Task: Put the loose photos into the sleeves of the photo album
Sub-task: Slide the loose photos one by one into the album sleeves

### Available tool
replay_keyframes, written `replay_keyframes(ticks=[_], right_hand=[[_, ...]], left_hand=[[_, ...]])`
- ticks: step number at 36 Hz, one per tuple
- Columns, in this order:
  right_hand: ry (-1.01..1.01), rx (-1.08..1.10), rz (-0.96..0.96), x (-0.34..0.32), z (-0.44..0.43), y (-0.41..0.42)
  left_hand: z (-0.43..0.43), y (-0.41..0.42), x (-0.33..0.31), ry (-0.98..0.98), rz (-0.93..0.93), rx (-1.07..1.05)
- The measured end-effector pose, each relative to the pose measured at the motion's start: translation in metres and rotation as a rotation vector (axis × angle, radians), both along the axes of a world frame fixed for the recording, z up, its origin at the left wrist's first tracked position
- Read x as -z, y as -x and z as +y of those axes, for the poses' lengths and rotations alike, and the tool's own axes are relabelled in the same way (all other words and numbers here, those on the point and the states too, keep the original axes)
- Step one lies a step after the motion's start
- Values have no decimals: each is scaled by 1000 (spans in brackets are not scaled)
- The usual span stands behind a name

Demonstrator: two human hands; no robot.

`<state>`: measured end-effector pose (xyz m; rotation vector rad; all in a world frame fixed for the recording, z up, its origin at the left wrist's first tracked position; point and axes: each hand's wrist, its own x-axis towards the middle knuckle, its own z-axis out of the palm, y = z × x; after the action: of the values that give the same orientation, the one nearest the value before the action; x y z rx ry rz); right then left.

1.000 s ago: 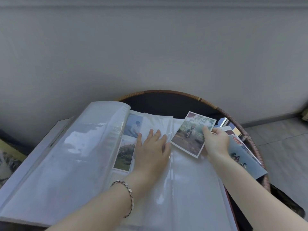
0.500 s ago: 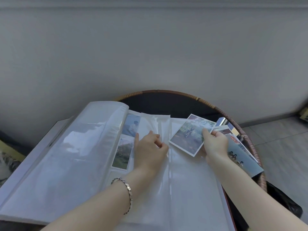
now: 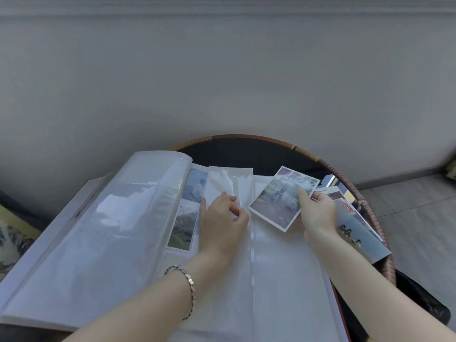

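Left hand (image 3: 222,220): pinches sleeve (image 3: 243,183) edge.
Right hand (image 3: 318,213): pinches photo (image 3: 278,201).
Risk: sleeve may slip shut, so the photo corner snags and bends.

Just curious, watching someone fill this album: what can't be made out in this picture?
Head view, the only one:
- Loose photos: mostly covered by the right hand and forearm; uncountable.
- Held photo: too blurred for detail; the thumb covers part.
- Sleeve edge: curled fingers of the left hand hide whether they pinch it.
- Album: near edge cut off by the frame's bottom.
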<state>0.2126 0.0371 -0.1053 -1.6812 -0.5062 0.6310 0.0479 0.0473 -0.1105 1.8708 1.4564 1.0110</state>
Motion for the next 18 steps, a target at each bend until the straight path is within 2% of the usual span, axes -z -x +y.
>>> replay_keyframes(ticks=[10, 18], right_hand=[[-21, -3, 25, -3, -4, 2], [16, -85, 13, -7, -5, 17]], left_hand=[[-1, 0, -2, 4, -6, 12], [-2, 1, -1, -19, -10, 21]])
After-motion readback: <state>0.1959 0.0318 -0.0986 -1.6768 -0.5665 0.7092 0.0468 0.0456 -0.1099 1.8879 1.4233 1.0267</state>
